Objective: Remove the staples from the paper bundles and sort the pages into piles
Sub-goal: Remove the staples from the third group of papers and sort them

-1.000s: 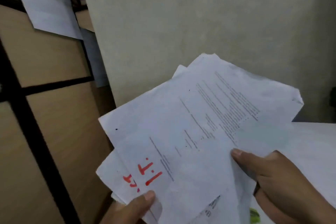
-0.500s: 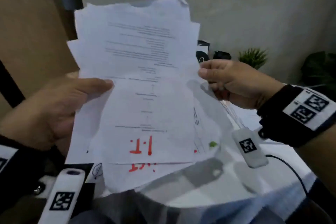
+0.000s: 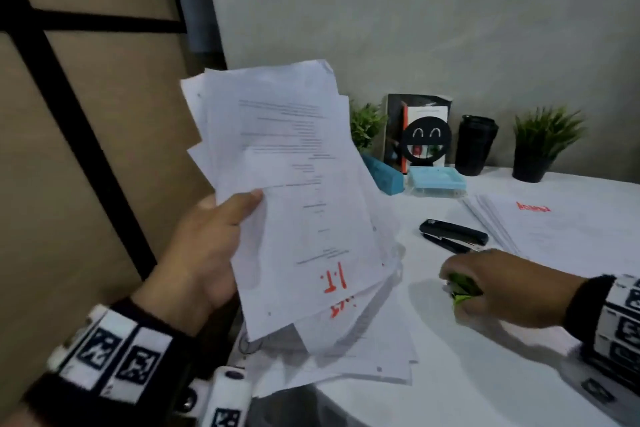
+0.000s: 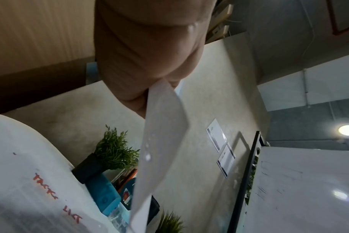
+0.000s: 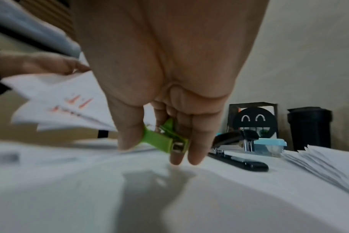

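My left hand (image 3: 211, 246) grips a fanned bundle of printed pages (image 3: 294, 184) marked "I.T." in red, raised above the table's left edge; the left wrist view shows the thumb pressed on a page edge (image 4: 161, 126). Low over the white table (image 3: 485, 392), my right hand (image 3: 491, 288) pinches a green staple remover (image 3: 462, 289) between thumb and fingers (image 5: 195, 149); the remover (image 5: 163, 140) hangs just above the tabletop. More pages (image 3: 363, 350) lie flat under the held bundle.
A black stapler (image 3: 453, 236) lies just beyond my right hand. A stack of pages with red writing (image 3: 554, 225) sits at the right. Along the wall stand a blue box (image 3: 436, 180), a smiley bookend (image 3: 426, 139), a black cup (image 3: 474, 146) and two potted plants (image 3: 540, 142).
My right hand let go of the bundle, dropped to the table and took hold of the green staple remover. The left hand keeps the pages up alone; the view tilted toward the table.
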Motion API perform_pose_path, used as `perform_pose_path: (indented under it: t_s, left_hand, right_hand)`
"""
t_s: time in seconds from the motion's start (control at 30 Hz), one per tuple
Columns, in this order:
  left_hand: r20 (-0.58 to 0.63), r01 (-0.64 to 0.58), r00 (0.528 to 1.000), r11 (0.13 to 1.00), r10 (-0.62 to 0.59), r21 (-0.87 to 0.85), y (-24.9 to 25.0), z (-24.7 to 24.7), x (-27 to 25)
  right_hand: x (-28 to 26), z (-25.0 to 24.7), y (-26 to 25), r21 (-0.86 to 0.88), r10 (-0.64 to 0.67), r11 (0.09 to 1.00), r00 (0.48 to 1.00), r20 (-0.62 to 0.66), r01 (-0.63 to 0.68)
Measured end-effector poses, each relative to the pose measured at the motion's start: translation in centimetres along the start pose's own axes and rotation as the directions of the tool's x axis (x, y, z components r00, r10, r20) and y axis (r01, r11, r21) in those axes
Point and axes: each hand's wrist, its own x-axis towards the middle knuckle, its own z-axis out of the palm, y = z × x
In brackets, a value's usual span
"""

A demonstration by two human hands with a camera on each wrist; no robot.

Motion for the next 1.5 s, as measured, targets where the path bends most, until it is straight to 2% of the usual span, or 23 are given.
perform_pose_path:
  t_s: [0.03, 0.07, 0.1, 0.2, 0.27, 0.3, 0.37, 0.53, 0.6, 0.67, 0.8, 0.9, 1.13, 1.17, 1.27, 1.33, 1.37, 1.43, 1.5]
  left_hand:
    - [0.065, -0.006, 0.998, 1.000, 0.007, -0.008, 1.5, 2.8, -3.2]
    - [0.042, -0.062, 0.997, 0.998, 0.061, 0.005, 1.3, 1.8, -1.4]
    - [0.052, -0.037, 0.998, 0.999, 0.036, 0.020, 1.6, 2.3, -2.1]
    - [0.037, -0.024, 0.999, 0.998, 0.022, 0.060, 1.2, 2.9, -1.5]
    - [0.094, -0.051, 0.995, 0.994, 0.042, 0.092, 1.2, 4.0, -2.0]
    - [0.112, -0.046, 0.993, 0.994, 0.034, 0.103, 1.0, 4.3, -2.0]
    - [0.147, -0.053, 0.988, 0.993, 0.037, 0.102, 0.9, 5.2, -2.4]
    - [0.155, -0.189, 0.973, 0.977, 0.173, 0.097, 0.7, 6.7, -3.3]
    - [0.158, -0.247, 0.960, 0.964, 0.231, 0.096, 0.5, 6.8, -3.5]
    - [0.164, -0.315, 0.941, 0.944, 0.297, 0.098, 0.5, 7.0, -3.8]
    - [0.193, -0.381, 0.912, 0.922, 0.362, 0.071, 0.1, 7.3, -4.1]
    - [0.198, -0.411, 0.899, 0.909, 0.391, 0.074, -0.1, 7.4, -4.1]
    - [0.181, -0.393, 0.912, 0.912, 0.369, 0.117, -0.3, 7.7, -4.4]
    - [0.180, -0.388, 0.915, 0.910, 0.361, 0.145, -0.3, 7.7, -4.4]
    - [0.147, -0.347, 0.935, 0.914, 0.322, 0.208, -0.6, 7.6, -4.2]
    - [0.118, -0.295, 0.954, 0.931, 0.275, 0.217, -0.7, 7.5, -3.9]
    - [0.094, -0.256, 0.966, 0.944, 0.241, 0.209, -0.6, 7.4, -3.7]
    - [0.049, -0.158, 0.987, 0.974, 0.152, 0.164, -0.1, 7.3, -3.3]
    - [0.006, -0.049, 0.999, 0.994, 0.049, 0.096, 0.5, 7.0, -3.0]
  right_hand:
    - [-0.1, -1.1, -0.3, 0.025, 0.004, 1.000, 0.998, -0.069, -0.002]
    - [-0.4, -2.3, -0.6, 0.100, 0.035, 0.995, 0.987, -0.160, -0.019]
    - [-0.8, -3.7, -1.2, 0.221, 0.077, 0.975, 0.965, -0.249, -0.021]
    - [-2.1, -6.6, -4.2, 0.540, 0.093, 0.826, 0.904, -0.417, 0.164]
    - [-2.6, -7.7, -6.9, 0.623, 0.056, 0.723, 0.874, -0.482, 0.298]
    - [-2.8, -8.2, -8.4, 0.612, 0.045, 0.719, 0.856, -0.515, 0.330]
    - [-2.8, -8.7, -11.3, 0.502, 0.044, 0.800, 0.802, -0.596, 0.329]
    - [-2.1, -8.8, -14.7, 0.185, -0.069, 0.921, 0.609, -0.790, 0.344]
    - [-2.0, -8.7, -15.0, 0.170, -0.048, 0.933, 0.577, -0.815, 0.318]
    - [-2.2, -8.8, -15.3, 0.221, 0.002, 0.923, 0.569, -0.822, 0.315]
    - [-2.6, -9.1, -15.8, 0.169, -0.014, 0.938, 0.521, -0.854, 0.302]
    - [-2.8, -9.2, -15.8, 0.154, -0.026, 0.938, 0.508, -0.861, 0.309]
    - [-2.3, -9.4, -15.5, 0.067, -0.098, 0.955, 0.519, -0.849, 0.290]
    - [-2.1, -9.7, -15.4, 0.053, -0.110, 0.960, 0.545, -0.831, 0.274]
    - [-1.8, -10.6, -15.2, -0.013, -0.157, 0.978, 0.688, -0.708, 0.209]
    - [-1.7, -10.8, -15.0, -0.004, -0.168, 0.975, 0.720, -0.673, 0.224]
    - [-1.6, -10.7, -14.9, 0.042, -0.149, 0.969, 0.709, -0.690, 0.244]
    - [-1.4, -10.6, -14.5, 0.248, -0.036, 0.919, 0.693, -0.720, 0.306]
    - [-1.5, -10.7, -12.9, 0.516, 0.088, 0.771, 0.740, -0.667, 0.373]
